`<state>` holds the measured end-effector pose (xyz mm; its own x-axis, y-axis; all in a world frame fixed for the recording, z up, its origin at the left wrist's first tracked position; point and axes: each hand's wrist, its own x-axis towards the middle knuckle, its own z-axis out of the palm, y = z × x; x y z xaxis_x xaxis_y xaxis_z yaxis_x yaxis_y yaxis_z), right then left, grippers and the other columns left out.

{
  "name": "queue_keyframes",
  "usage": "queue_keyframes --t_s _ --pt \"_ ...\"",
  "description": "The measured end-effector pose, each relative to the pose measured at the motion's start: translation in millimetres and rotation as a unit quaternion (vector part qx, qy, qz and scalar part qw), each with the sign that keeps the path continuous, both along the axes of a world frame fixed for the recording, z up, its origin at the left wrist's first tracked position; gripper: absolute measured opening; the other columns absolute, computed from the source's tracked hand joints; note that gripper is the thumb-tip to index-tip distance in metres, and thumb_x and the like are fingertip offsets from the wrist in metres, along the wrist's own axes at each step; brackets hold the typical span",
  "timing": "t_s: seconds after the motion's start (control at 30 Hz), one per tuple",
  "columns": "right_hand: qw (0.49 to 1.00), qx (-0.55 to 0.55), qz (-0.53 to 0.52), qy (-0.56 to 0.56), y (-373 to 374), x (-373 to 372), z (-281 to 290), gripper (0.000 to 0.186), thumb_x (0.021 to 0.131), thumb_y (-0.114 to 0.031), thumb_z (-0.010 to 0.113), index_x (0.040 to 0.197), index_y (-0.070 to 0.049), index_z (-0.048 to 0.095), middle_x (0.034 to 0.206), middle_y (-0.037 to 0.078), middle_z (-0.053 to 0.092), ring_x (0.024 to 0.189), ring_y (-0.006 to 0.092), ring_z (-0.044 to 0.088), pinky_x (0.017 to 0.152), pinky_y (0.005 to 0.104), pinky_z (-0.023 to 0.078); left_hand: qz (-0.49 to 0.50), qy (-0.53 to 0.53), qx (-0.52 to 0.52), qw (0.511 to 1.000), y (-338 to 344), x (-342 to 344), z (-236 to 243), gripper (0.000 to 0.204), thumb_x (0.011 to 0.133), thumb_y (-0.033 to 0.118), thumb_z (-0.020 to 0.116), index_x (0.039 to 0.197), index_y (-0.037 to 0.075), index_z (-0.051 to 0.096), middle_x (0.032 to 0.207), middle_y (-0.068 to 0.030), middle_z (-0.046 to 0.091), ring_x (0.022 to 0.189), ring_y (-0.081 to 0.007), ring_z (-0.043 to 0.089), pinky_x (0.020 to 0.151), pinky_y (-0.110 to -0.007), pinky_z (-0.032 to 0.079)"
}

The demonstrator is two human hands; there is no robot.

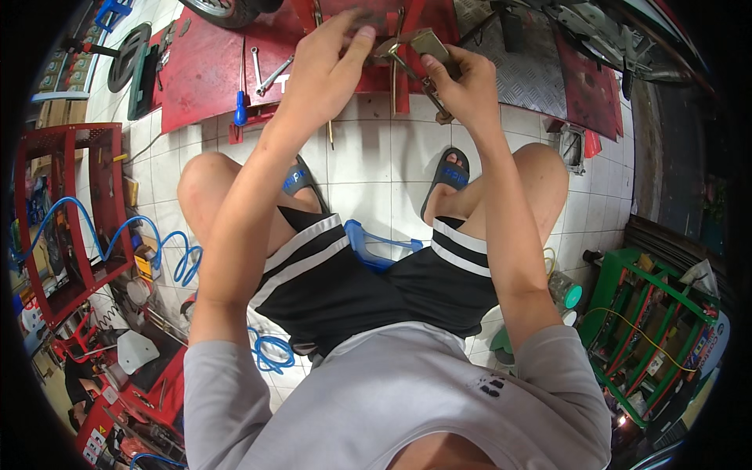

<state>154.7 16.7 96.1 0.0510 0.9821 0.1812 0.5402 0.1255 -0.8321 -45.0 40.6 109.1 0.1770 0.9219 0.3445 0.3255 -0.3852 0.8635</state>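
The right hand (470, 84) grips a flat, dull metal part (431, 47) between thumb and fingers, above the near edge of a red bench (204, 94); a brass-coloured bracket (435, 98) hangs just below it. The left hand (330, 69) is just to the left of that part, its thumb apart from motion-blurred fingers; whether it grips anything cannot be told. No lettering can be made out on the held part.

Writing shows elsewhere. Both sandals (453, 174) carry blue lettering across their dark straps, and the grey shirt (392, 392) has a small dark printed mark on its chest. A bit of white lettering shows on the bench beside the wrenches (256, 70), partly covered by the left forearm; a blue-handled screwdriver (240, 106) lies near them. At the far right, a pale panel (713, 345) with lettering is beside a green rack (619, 294). At the lower left, a red machine (110, 419) bears a white label with dark characters, too small to read surely
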Motion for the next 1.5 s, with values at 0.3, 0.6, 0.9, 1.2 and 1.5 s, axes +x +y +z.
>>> queue_keyframes --t_s 0.3,0.6,0.9,1.2,1.5 --pt "1.0 -0.002 0.007 -0.01 1.4 5.4 1.9 0.021 0.082 -0.024 0.069 0.086 -0.004 0.073 0.063 0.011 0.067 0.053 0.0166 0.06 0.055 0.0307 0.046 -0.018 0.011 -0.019 1.0 -0.7 2.1 0.3 0.042 0.095 0.03 0.049 0.115 -0.006 0.058 0.074 -0.0202 0.063 0.071 -0.0292 0.064 0.068 -0.038 0.047" --pt "1.0 -0.012 0.008 -0.018 2.5 5.3 1.9 0.021 0.082 -0.024 0.068 0.087 -0.005 0.074 0.065 0.012 0.067 0.054 0.0198 0.062 0.056 0.0322 0.047 -0.014 0.018 -0.037 0.999 -0.4 0.6 2.7 0.043 0.096 0.031 0.048 0.118 -0.005 0.057 0.072 -0.0175 0.063 0.067 -0.024 0.063 0.067 -0.037 0.047" --pt "0.999 0.002 0.02 -0.048 2.8 6.9 1.4 0.024 0.085 -0.024 0.068 0.085 -0.001 0.07 0.057 0.007 0.063 0.05 0.0103 0.058 0.049 0.0279 0.043 -0.04 0.015 -0.096 0.994 2.3 -4.6 2.3 0.049 0.097 0.031 0.048 0.131 -0.004 0.05 0.075 -0.0167 0.067 0.074 -0.0231 0.064 0.077 -0.032 0.048" --pt "0.997 -0.007 0.031 -0.071 3.9 8.4 0.2 0.022 0.084 -0.025 0.068 0.085 -0.003 0.072 0.059 0.009 0.064 0.05 0.0143 0.058 0.051 0.0297 0.044 -0.024 0.023 -0.099 0.995 7.7 -7.3 -8.4 0.051 0.097 0.035 0.046 0.13 -0.004 0.051 0.088 -0.0206 0.068 0.08 -0.0238 0.067 0.081 -0.032 0.048" --pt "0.997 0.032 0.024 -0.068 6.5 11.2 -9.5 0.024 0.085 -0.024 0.068 0.081 0.0 0.069 0.055 0.007 0.062 0.048 0.0109 0.056 0.049 0.0292 0.042 -0.016 0.03 -0.179 0.983 7.5 -4.6 5.8 0.048 0.097 0.038 0.045 0.116 -0.004 0.06 0.08 -0.0172 0.068 0.069 -0.0214 0.066 0.067 -0.033 0.048"
